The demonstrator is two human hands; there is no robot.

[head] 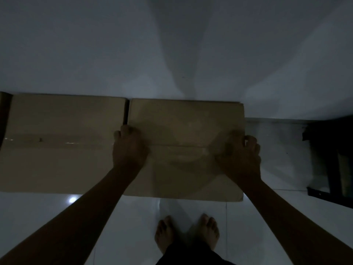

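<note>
A closed brown cardboard box (183,119) stands on the floor against a pale wall, its top flaps taped along the middle. My left hand (129,148) lies on the box's left edge with its fingers curled down into the gap beside it. On the right edge my right hand (241,157) grips the box, fingers hooked over the side. A second, wider cardboard box (63,131) stands touching it on the left, also taped shut.
The room is dim. Glossy white floor tiles (277,150) run to the right of the boxes and in front of them. A dark frame-like object (332,159) stands at the right edge. My bare feet (187,232) stand just in front of the box.
</note>
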